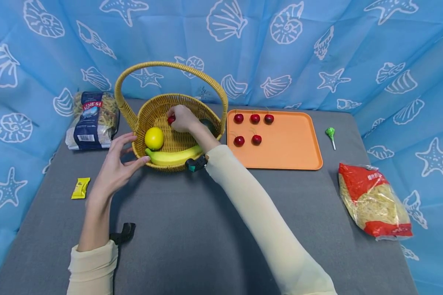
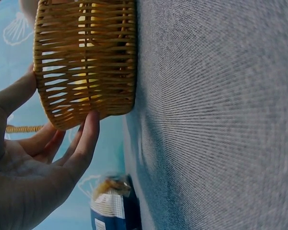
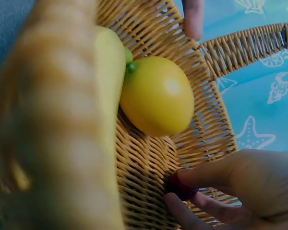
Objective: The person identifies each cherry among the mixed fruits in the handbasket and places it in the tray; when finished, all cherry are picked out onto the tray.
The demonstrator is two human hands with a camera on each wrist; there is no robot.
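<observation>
A wicker basket [image 1: 177,167] with a tall arched handle stands at the back left of the table. Inside it lie a yellow lemon [image 1: 154,138], a banana [image 1: 175,157] and a dark green fruit [image 1: 208,126] partly covered by the right arm. My right hand [image 1: 185,119] reaches down into the basket and pinches a dark red cherry [image 3: 180,186] between thumb and fingers, close to the woven bottom. With thumb and fingers spread around the basket's left end, my left hand [image 1: 115,168] holds its rim and outer wall.
Right of the basket, an orange tray [image 1: 288,141] bears several cherries [image 1: 254,119]. A pasta bag [image 1: 92,120] stands behind the left hand; a yellow wrapped candy [image 1: 81,188] lies nearer. Farther right are a green lollipop [image 1: 330,133] and a red-and-clear bag [image 1: 373,200]. A blue curtain borders the table.
</observation>
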